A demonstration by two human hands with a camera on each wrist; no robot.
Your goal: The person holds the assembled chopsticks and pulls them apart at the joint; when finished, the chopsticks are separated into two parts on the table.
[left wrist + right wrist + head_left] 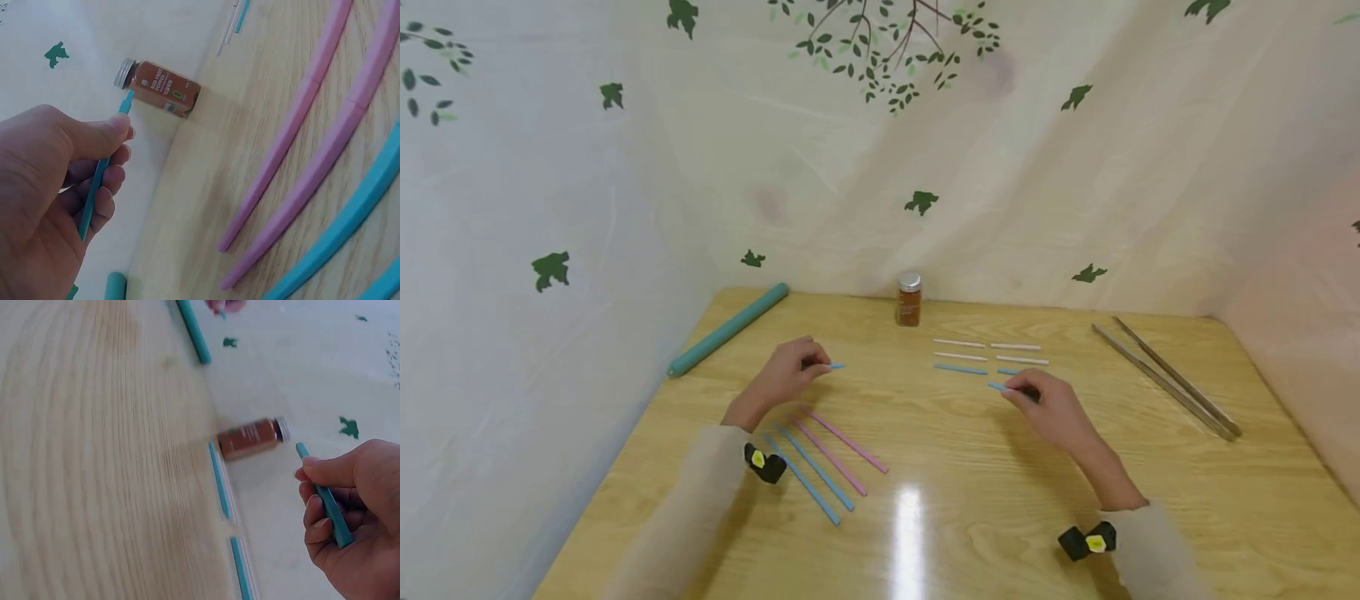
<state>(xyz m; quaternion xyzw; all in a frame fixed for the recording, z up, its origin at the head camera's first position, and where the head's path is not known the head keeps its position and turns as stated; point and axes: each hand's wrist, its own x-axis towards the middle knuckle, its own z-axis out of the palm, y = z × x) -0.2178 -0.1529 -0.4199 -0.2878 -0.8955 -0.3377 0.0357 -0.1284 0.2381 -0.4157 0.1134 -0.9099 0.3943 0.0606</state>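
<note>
My left hand [784, 372] pinches a short blue stick [94, 187] between thumb and fingers, above the table's left part. My right hand [1051, 407] likewise holds a short blue stick [334, 515], its tip poking past the thumb. Just beyond the right hand lie short sticks in two columns: pale ones [960, 357] farther back, and blue ones [961, 368] nearest me, one partly behind the hand. Below the left hand, two long pink sticks [850, 442] and two long blue sticks [815, 461] lie slanted side by side; the pink ones show a joint line in the left wrist view.
A red pepper jar [909, 307] with a silver lid stands at the table's back edge. At the back left lies a green cylinder [730, 331]. Long metal tongs [1172, 385] lie on the right. Leaf-patterned cloth [850, 208] hangs around the wooden table [970, 517].
</note>
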